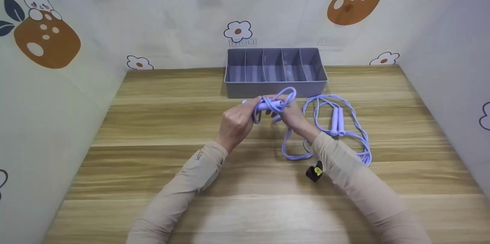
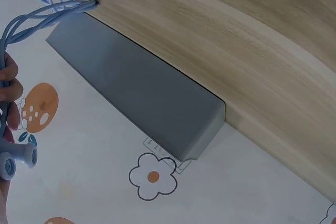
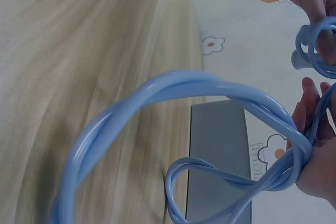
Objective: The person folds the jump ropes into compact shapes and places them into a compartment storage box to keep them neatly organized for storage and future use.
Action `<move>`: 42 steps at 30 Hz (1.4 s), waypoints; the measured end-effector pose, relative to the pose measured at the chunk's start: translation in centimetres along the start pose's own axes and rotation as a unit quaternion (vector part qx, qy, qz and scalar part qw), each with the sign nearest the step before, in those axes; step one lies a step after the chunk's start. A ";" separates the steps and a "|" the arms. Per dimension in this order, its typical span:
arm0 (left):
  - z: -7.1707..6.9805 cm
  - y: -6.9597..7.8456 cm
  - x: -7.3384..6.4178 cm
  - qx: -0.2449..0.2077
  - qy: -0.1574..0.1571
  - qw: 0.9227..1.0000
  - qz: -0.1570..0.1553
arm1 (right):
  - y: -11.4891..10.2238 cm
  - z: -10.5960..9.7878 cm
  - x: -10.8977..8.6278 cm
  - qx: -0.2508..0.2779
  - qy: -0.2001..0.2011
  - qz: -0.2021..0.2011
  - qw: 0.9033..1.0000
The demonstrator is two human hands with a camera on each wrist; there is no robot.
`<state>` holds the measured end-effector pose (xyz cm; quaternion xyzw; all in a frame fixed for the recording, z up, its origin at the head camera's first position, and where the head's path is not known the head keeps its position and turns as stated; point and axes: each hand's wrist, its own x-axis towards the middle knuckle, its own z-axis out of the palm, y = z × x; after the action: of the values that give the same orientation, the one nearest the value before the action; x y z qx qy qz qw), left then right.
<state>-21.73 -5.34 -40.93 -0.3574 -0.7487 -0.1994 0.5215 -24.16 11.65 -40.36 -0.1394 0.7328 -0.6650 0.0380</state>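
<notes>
While the left hand [image 1: 238, 120] pinches the handles of a lilac-blue jump rope [image 1: 270, 105] with cord looped round them, the right hand [image 1: 294, 115] curls its fingers on the cord just beside. This looks like winding the rope into a bundle; the next move probably calls for drawing the loose loop snug without the handles slipping. Beyond, a gray five-compartment organizer [image 1: 243, 90] stands at the back of the desk [image 1: 160, 121]; a second jump rope [image 1: 335, 121] lies loosely coiled to the right.

Glare pales the near tabletop [image 1: 283, 213]; both wrist views look dimmer
</notes>
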 end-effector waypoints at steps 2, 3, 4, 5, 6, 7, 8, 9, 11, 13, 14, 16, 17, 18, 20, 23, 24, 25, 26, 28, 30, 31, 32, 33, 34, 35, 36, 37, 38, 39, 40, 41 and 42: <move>0.1 -0.1 0.0 0.009 0.000 1.000 -0.007 | 0.0 0.2 -0.1 0.000 0.014 0.020 1.000; 0.2 -0.2 0.0 0.011 0.000 1.000 -0.010 | 0.0 0.3 -0.2 0.000 0.015 0.025 1.000; 0.2 -0.2 0.0 0.012 -0.001 1.000 -0.013 | 0.0 0.5 -0.3 0.003 0.018 0.031 0.999; 0.2 -0.2 -0.1 0.012 -0.003 1.000 -0.015 | 0.1 0.6 -0.3 0.004 0.018 0.031 0.999; 0.2 -0.3 -0.1 0.011 -0.004 1.000 -0.016 | 0.1 0.7 -0.4 0.008 0.015 0.030 0.999; 0.2 -0.3 -0.2 0.009 -0.005 1.000 -0.017 | 0.2 0.8 -0.4 0.014 0.012 0.030 0.999; 0.2 -0.3 -0.2 0.008 -0.005 1.000 -0.019 | 0.3 0.9 -0.5 0.021 0.009 0.030 0.999; 0.2 -0.3 -0.3 0.007 -0.006 1.000 -0.022 | 0.4 1.0 -0.6 0.025 0.006 0.027 0.999; 0.2 -0.3 -0.3 0.007 -0.005 1.000 -0.030 | 0.5 1.1 -0.7 0.024 -0.004 0.014 1.000; 0.2 -0.3 -0.4 0.009 -0.003 0.999 -0.041 | 0.6 1.3 -0.9 0.013 -0.011 0.000 1.000; 0.2 -0.3 -0.4 0.012 -0.002 0.999 -0.047 | 0.6 1.5 -0.9 0.003 -0.013 -0.008 1.000; 0.2 -0.2 -0.4 0.018 0.002 0.998 -0.058 | 0.6 1.7 -1.0 -0.020 -0.017 -0.025 0.999; 0.2 -0.2 -0.3 0.022 0.004 0.998 -0.063 | 0.6 1.8 -1.1 -0.029 -0.019 -0.031 0.999; 0.2 -0.2 -0.3 0.025 0.006 0.997 -0.069 | 0.6 1.9 -1.1 -0.035 -0.022 -0.033 0.999; 0.1 -0.2 -0.1 0.030 0.009 0.996 -0.080 | 0.5 2.0 -1.2 -0.044 -0.032 -0.041 0.998; -0.1 -0.4 0.4 0.031 0.014 0.994 -0.101 | 0.1 2.1 -1.6 -0.062 -0.051 -0.053 0.995; -0.2 -0.5 0.6 0.031 0.014 0.994 -0.108 | 0.0 2.1 -1.7 -0.074 -0.055 -0.060 0.994; -0.3 -0.6 0.8 0.030 0.013 0.993 -0.113 | 0.0 2.2 -1.8 -0.087 -0.059 -0.067 0.992; -0.3 -0.7 1.0 0.029 0.013 0.993 -0.118 | 0.0 2.2 -1.9 -0.104 -0.060 -0.072 0.990; -0.5 -0.8 1.3 0.028 0.009 0.992 -0.122 | -0.1 2.2 -2.1 -0.139 -0.056 -0.077 0.986; -0.6 -0.9 1.4 0.029 0.004 0.992 -0.124 | 0.1 2.3 -2.0 -0.164 -0.052 -0.077 0.982; -0.7 -0.9 1.4 0.029 0.002 0.992 -0.124 | 0.0 2.3 -2.1 -0.174 -0.051 -0.075 0.981; -0.7 -1.0 1.4 0.029 0.001 0.992 -0.125 | 0.0 2.3 -2.1 -0.181 -0.050 -0.073 0.979; -0.8 -1.0 1.3 0.030 -0.001 0.992 -0.126 | 0.0 2.4 -2.2 -0.186 -0.051 -0.071 0.979; -0.9 -1.1 1.3 0.030 -0.001 0.991 -0.127 | -0.1 2.4 -2.3 -0.190 -0.051 -0.070 0.978; -0.9 -1.2 1.3 0.032 -0.002 0.991 -0.130 | -0.1 2.4 -2.3 -0.191 -0.053 -0.068 0.978; -1.0 -1.3 1.4 0.034 -0.002 0.991 -0.132 | 0.0 2.4 -2.4 -0.190 -0.055 -0.067 0.978; -1.1 -1.4 1.4 0.036 -0.001 0.990 -0.135 | 0.0 2.4 -2.5 -0.189 -0.056 -0.065 0.978; -1.1 -1.5 1.5 0.038 0.000 0.990 -0.139 | -0.1 2.4 -2.5 -0.186 -0.057 -0.060 0.979; -1.2 -1.6 1.6 0.039 0.001 0.989 -0.142 | 0.0 2.4 -2.6 -0.181 -0.059 -0.059 0.980; -1.3 -1.7 1.7 0.039 0.002 0.989 -0.145 | 0.0 2.4 -2.6 -0.178 -0.061 -0.058 0.980; -1.4 -1.8 1.7 0.039 0.002 0.988 -0.149 | 0.0 2.4 -2.6 -0.175 -0.063 -0.058 0.981; -1.5 -1.9 1.9 0.039 0.002 0.988 -0.152 | 0.1 2.4 -2.7 -0.174 -0.064 -0.060 0.981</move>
<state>-22.60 -7.02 -38.52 -0.2181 -0.8006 -0.2474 0.5002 -21.02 10.07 -41.03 -0.2303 0.8233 -0.5184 0.0202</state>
